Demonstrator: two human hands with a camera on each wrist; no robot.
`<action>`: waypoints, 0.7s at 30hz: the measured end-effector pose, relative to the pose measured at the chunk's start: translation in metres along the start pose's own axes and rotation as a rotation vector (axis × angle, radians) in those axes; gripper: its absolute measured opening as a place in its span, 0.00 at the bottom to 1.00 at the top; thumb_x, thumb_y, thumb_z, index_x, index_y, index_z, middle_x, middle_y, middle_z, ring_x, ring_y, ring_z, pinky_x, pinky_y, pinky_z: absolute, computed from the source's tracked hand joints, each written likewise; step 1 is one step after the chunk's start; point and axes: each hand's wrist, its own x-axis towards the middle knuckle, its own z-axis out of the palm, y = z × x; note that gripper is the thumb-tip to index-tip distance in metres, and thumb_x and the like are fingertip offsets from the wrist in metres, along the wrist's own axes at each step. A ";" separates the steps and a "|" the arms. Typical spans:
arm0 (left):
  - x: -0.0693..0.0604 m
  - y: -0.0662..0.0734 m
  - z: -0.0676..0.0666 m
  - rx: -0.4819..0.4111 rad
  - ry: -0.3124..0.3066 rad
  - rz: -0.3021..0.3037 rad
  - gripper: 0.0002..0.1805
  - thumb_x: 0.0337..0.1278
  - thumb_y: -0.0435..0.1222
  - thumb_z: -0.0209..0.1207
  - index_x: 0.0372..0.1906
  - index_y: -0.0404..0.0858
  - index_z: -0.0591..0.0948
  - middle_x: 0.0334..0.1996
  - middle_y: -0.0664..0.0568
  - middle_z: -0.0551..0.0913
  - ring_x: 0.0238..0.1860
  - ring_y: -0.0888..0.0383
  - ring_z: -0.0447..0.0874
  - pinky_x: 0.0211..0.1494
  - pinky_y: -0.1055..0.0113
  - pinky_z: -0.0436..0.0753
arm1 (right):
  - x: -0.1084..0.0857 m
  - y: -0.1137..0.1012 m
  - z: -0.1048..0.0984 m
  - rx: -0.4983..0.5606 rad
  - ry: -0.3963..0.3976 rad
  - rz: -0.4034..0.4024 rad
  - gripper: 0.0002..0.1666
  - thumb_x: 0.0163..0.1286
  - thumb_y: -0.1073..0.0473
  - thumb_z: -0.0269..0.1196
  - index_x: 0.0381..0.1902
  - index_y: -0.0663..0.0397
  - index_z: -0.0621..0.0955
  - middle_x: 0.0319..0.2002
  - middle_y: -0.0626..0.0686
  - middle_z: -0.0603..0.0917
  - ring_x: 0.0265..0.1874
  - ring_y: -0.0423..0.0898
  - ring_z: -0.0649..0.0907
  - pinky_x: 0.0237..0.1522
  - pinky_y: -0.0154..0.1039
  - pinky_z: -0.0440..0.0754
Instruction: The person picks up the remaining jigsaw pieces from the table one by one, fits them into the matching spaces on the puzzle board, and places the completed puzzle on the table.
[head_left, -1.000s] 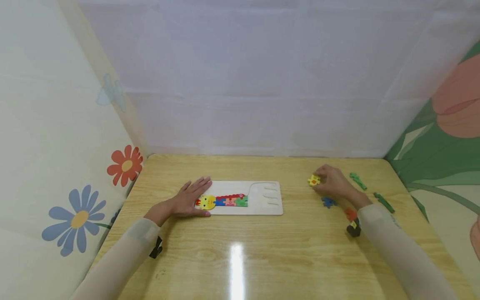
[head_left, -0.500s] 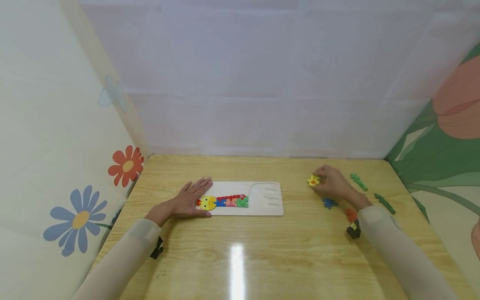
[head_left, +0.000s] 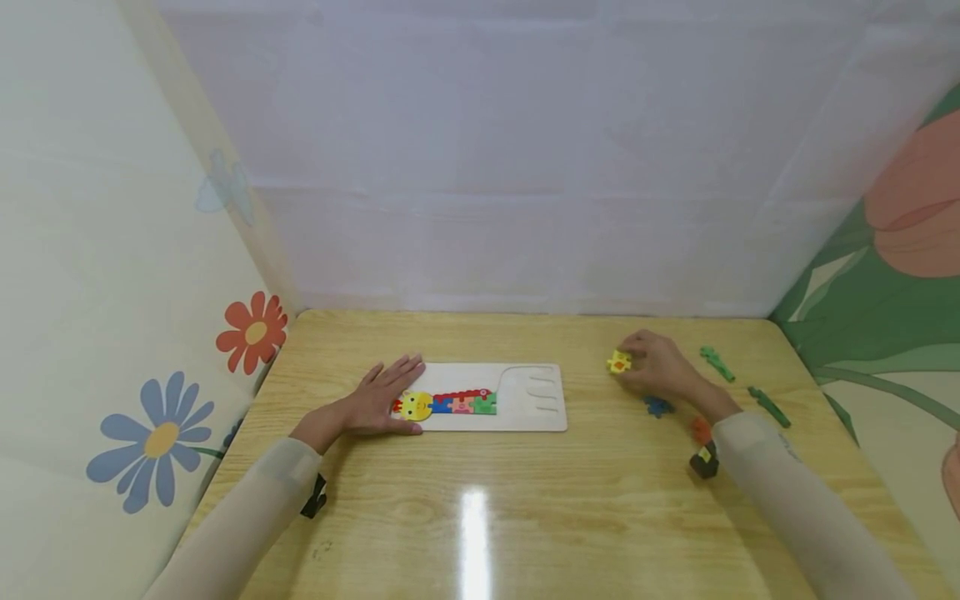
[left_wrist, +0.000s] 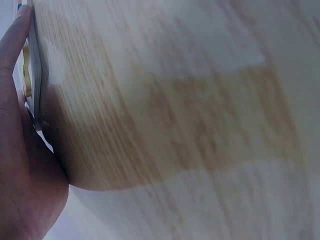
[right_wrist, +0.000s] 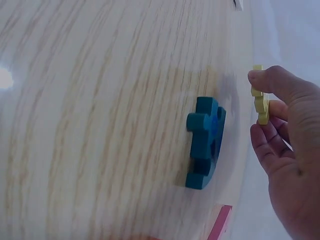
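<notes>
A white puzzle board (head_left: 525, 417) lies on the table, with a giraffe's yellow head (head_left: 417, 406) and colored neck pieces (head_left: 463, 404) set in its left part. The outline at its right end shows bare. My left hand (head_left: 375, 400) rests flat across the board's left end, fingers spread. In the right wrist view my right hand (right_wrist: 295, 120) pinches a yellow puzzle piece (right_wrist: 260, 97) between thumb and fingers. That piece, with an orange mark on it, is right of the board in the head view. Below the right hand lies a blue puzzle piece (head_left: 658, 406).
Two green pieces, one lighter (head_left: 717, 364) and one darker (head_left: 769, 406), lie right of my right hand. An orange-red piece (head_left: 702, 430) shows partly beside the right wrist. Fabric walls enclose the wooden table (head_left: 420, 517) at the back and sides.
My right hand has shifted slightly left, carrying the yellow puzzle piece with it. The left hand and the board stay where they were.
</notes>
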 end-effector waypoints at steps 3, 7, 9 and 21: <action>0.000 0.000 0.000 0.001 -0.003 -0.001 0.64 0.58 0.64 0.68 0.86 0.35 0.50 0.87 0.40 0.46 0.86 0.37 0.39 0.80 0.29 0.37 | 0.000 -0.002 0.000 0.025 -0.002 -0.002 0.31 0.60 0.61 0.80 0.58 0.72 0.83 0.56 0.66 0.84 0.53 0.64 0.85 0.57 0.62 0.84; 0.000 0.000 -0.001 0.003 -0.008 -0.003 0.64 0.58 0.65 0.68 0.86 0.35 0.50 0.87 0.40 0.46 0.86 0.37 0.38 0.80 0.29 0.37 | 0.000 -0.006 -0.001 0.031 -0.024 0.005 0.32 0.61 0.61 0.80 0.59 0.72 0.83 0.56 0.65 0.83 0.53 0.63 0.84 0.57 0.61 0.84; 0.000 0.001 -0.001 0.001 -0.008 -0.004 0.64 0.58 0.64 0.68 0.86 0.35 0.50 0.87 0.40 0.46 0.86 0.37 0.39 0.80 0.29 0.37 | 0.000 -0.008 -0.001 0.022 -0.036 0.012 0.32 0.61 0.61 0.79 0.60 0.71 0.83 0.57 0.64 0.83 0.54 0.63 0.84 0.58 0.61 0.84; 0.001 0.000 -0.001 0.013 -0.017 -0.008 0.64 0.59 0.65 0.67 0.86 0.36 0.50 0.87 0.41 0.45 0.86 0.37 0.38 0.80 0.28 0.38 | 0.004 -0.012 0.005 -0.004 -0.003 -0.073 0.31 0.57 0.62 0.80 0.56 0.73 0.85 0.53 0.63 0.84 0.50 0.61 0.85 0.53 0.59 0.85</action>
